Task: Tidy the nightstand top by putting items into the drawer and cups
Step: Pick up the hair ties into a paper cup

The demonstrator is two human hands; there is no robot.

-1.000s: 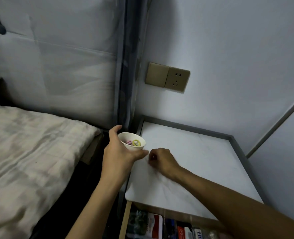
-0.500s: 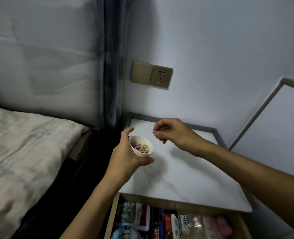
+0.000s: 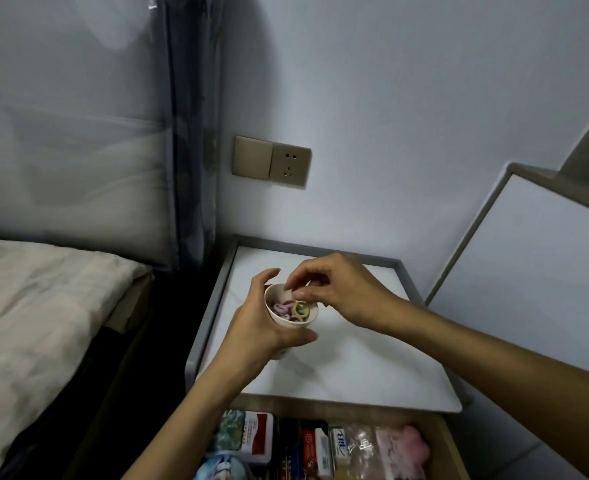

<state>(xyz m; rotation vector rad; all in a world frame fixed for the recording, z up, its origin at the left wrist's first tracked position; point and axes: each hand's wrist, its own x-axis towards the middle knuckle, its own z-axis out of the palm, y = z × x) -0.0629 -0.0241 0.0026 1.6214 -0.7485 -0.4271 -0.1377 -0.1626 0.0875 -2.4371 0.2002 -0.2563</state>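
Observation:
My left hand (image 3: 256,325) grips a small white paper cup (image 3: 275,315) above the left part of the white nightstand top (image 3: 348,365). Inside the cup lie several small hair ties (image 3: 291,310), pink ones and a yellow-green one. My right hand (image 3: 334,292) hovers over the cup's rim with curled fingers, thumb and forefinger pinched together at the rim. What they pinch is too small to make out. Below the top, the wooden drawer (image 3: 450,441) stands pulled open and packed with boxes and packets.
A bed with a beige sheet (image 3: 40,317) lies to the left, with a dark gap between it and the nightstand. A padded headboard and a grey curtain (image 3: 191,133) stand behind. A brass wall socket (image 3: 271,161) sits above the nightstand. A white panel (image 3: 528,268) leans at the right.
My right hand lifted from the nightstand top and came over the cup's mouth. My left hand carried the cup rightward over the top. The camera tilted down, showing more of the open drawer.

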